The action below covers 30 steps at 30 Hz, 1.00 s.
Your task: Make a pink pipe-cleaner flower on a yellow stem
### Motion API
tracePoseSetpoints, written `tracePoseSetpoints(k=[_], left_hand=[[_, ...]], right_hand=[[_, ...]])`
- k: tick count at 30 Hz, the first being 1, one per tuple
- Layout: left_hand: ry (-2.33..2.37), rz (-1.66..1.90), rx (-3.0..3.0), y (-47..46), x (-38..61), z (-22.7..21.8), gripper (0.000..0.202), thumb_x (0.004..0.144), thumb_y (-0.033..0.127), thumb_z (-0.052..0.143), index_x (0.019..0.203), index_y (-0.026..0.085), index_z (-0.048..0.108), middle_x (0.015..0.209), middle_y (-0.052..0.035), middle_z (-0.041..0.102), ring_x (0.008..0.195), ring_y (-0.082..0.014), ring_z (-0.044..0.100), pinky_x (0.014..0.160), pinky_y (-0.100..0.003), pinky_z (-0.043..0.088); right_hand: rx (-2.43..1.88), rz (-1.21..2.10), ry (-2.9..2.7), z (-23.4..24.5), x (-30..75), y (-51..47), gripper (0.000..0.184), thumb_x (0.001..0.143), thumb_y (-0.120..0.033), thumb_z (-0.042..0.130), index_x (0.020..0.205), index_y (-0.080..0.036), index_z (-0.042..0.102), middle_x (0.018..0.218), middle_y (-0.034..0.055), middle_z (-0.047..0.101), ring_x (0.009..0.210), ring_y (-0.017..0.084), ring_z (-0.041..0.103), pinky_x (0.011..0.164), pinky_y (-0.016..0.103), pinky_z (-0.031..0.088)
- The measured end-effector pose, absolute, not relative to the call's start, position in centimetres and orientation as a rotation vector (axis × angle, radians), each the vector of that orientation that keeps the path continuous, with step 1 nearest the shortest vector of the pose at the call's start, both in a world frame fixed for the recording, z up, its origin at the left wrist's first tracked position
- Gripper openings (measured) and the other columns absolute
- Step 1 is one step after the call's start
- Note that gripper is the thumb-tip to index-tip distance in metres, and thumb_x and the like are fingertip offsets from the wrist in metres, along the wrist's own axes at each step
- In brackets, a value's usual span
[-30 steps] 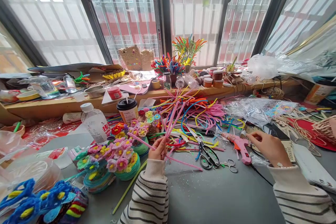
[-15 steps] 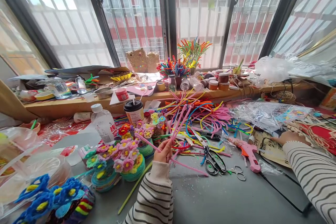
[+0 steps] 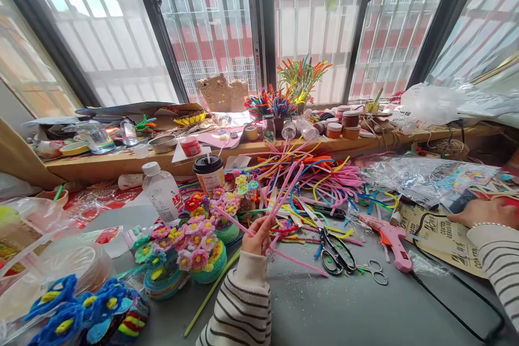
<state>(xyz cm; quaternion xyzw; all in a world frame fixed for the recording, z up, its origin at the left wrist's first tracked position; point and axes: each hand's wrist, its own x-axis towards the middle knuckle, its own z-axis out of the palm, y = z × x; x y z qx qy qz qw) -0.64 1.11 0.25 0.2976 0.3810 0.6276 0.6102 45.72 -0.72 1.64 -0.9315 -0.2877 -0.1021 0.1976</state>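
Observation:
My left hand [image 3: 257,235] is closed around several pink pipe cleaners [image 3: 284,194] that fan upward above the table, with one end pointing down right. At the right edge my right hand [image 3: 488,212] lies palm down beside a dark flat object [image 3: 461,201], a finger stretched leftward; its other fingers are partly hidden, and I see nothing held. Below it lies brown sandpaper [image 3: 441,238]. Between the hands are large black-handled scissors [image 3: 336,251], small scissors [image 3: 373,270] and a pink glue gun [image 3: 391,240]. Pipe-cleaner flowers [image 3: 197,238] in small pots stand left of my left hand.
A heap of coloured pipe cleaners [image 3: 336,175] lies behind my left hand. A plastic bottle [image 3: 162,194] and a lidded cup [image 3: 208,173] stand back left. Blue flowers [image 3: 77,308] sit front left. Clear plastic bags [image 3: 425,175] lie back right; the glue gun's cord [image 3: 450,308] loops front right.
My right hand has moved right, off the sandpaper, which now shows more of its surface. My left hand still holds the pink pipe cleaners. The whole view has shifted slightly.

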Motion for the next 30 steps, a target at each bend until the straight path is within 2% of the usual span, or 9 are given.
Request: tracePoseSetpoints(k=[2, 4, 8, 13, 14, 16, 19, 22, 30], left_hand=[[0.867, 1.442, 0.690, 1.1, -0.6, 0.3, 0.032, 0.041, 0.032, 0.070, 0.061, 0.011, 0.058, 0.048, 0.0011, 0.058, 0.023, 0.0040, 0.025, 0.025, -0.011, 0.013], [0.836, 1.442, 0.695, 1.0, -0.6, 0.3, 0.030, 0.043, 0.031, 0.070, 0.061, 0.011, 0.059, 0.049, 0.0009, 0.059, 0.024, 0.0043, 0.026, 0.025, -0.010, 0.014], [0.803, 1.470, 0.695, 1.0, -0.7, 0.4, 0.028, 0.043, 0.029, 0.070, 0.062, 0.012, 0.059, 0.053, 0.0001, 0.061, 0.025, 0.0042, 0.028, 0.025, -0.010, 0.016], [0.836, 1.449, 0.666, 1.5, -0.8, 0.1, 0.035, 0.036, 0.032, 0.072, 0.060, 0.011, 0.058, 0.050, 0.0005, 0.060, 0.022, 0.0037, 0.025, 0.022, -0.011, 0.013], [0.837, 1.448, 0.661, 1.6, -0.8, 0.0, 0.035, 0.036, 0.033, 0.072, 0.060, 0.011, 0.058, 0.050, 0.0003, 0.061, 0.022, 0.0036, 0.025, 0.022, -0.011, 0.013], [0.834, 1.449, 0.653, 1.8, -0.9, -0.3, 0.036, 0.037, 0.033, 0.071, 0.062, 0.011, 0.057, 0.052, -0.0004, 0.061, 0.022, 0.0034, 0.026, 0.022, -0.012, 0.013], [0.827, 1.439, 0.639, 2.1, -0.9, -0.7, 0.035, 0.041, 0.033, 0.070, 0.064, 0.012, 0.055, 0.055, -0.0009, 0.062, 0.021, 0.0028, 0.026, 0.023, -0.012, 0.013], [0.828, 1.421, 0.632, 2.3, -1.0, -0.9, 0.035, 0.041, 0.032, 0.070, 0.065, 0.012, 0.053, 0.056, -0.0010, 0.062, 0.021, 0.0024, 0.027, 0.023, -0.012, 0.013], [0.855, 1.348, 0.647, 2.1, -1.1, -1.1, 0.032, 0.046, 0.030, 0.069, 0.068, 0.013, 0.051, 0.055, 0.0017, 0.059, 0.025, 0.0011, 0.032, 0.025, -0.012, 0.018]], right_hand=[[-2.749, -0.406, -0.767, 2.6, 44.7, -2.5, 0.061, 0.066, -0.029, 0.053, 0.108, 0.013, 0.042, 0.107, 0.0341, 0.038, 0.101, 0.038, 0.032, 0.054, 0.037, 0.022], [-2.798, -0.491, -0.784, 3.5, 43.4, -4.5, 0.061, 0.065, -0.030, 0.054, 0.108, 0.011, 0.043, 0.106, 0.0310, 0.040, 0.097, 0.036, 0.034, 0.054, 0.034, 0.021], [-2.792, -0.737, -0.868, 3.8, 40.9, -8.7, 0.062, 0.065, -0.040, 0.052, 0.105, 0.007, 0.046, 0.094, 0.0258, 0.047, 0.087, 0.034, 0.040, 0.054, 0.032, 0.021], [-2.758, -0.945, -1.119, 2.6, 37.5, -13.0, 0.072, 0.042, -0.051, 0.064, 0.089, 0.004, 0.055, 0.076, 0.0222, 0.052, 0.071, 0.032, 0.047, 0.062, 0.033, 0.030], [-2.707, -0.993, -1.136, 2.5, 36.5, -13.6, 0.076, 0.039, -0.053, 0.064, 0.090, 0.002, 0.054, 0.073, 0.0212, 0.052, 0.069, 0.032, 0.047, 0.063, 0.033, 0.032], [-2.539, -1.087, -1.166, 2.5, 34.2, -14.4, 0.077, 0.043, -0.054, 0.060, 0.099, -0.003, 0.050, 0.075, 0.0190, 0.053, 0.070, 0.031, 0.048, 0.064, 0.034, 0.035], [-2.328, -1.011, -1.291, 3.1, 30.3, -14.7, 0.071, 0.052, -0.056, 0.051, 0.104, -0.010, 0.046, 0.080, 0.0159, 0.053, 0.071, 0.030, 0.049, 0.067, 0.035, 0.039], [-2.157, -0.851, -1.434, 4.1, 26.3, -14.2, 0.065, 0.059, -0.052, 0.047, 0.108, -0.010, 0.041, 0.089, 0.0148, 0.051, 0.079, 0.029, 0.049, 0.073, 0.037, 0.039], [-1.692, -0.373, -1.692, 5.9, 15.1, -11.9, 0.060, 0.059, -0.035, 0.053, 0.112, -0.014, 0.036, 0.101, 0.0108, 0.047, 0.094, 0.026, 0.044, 0.081, 0.039, 0.037]])
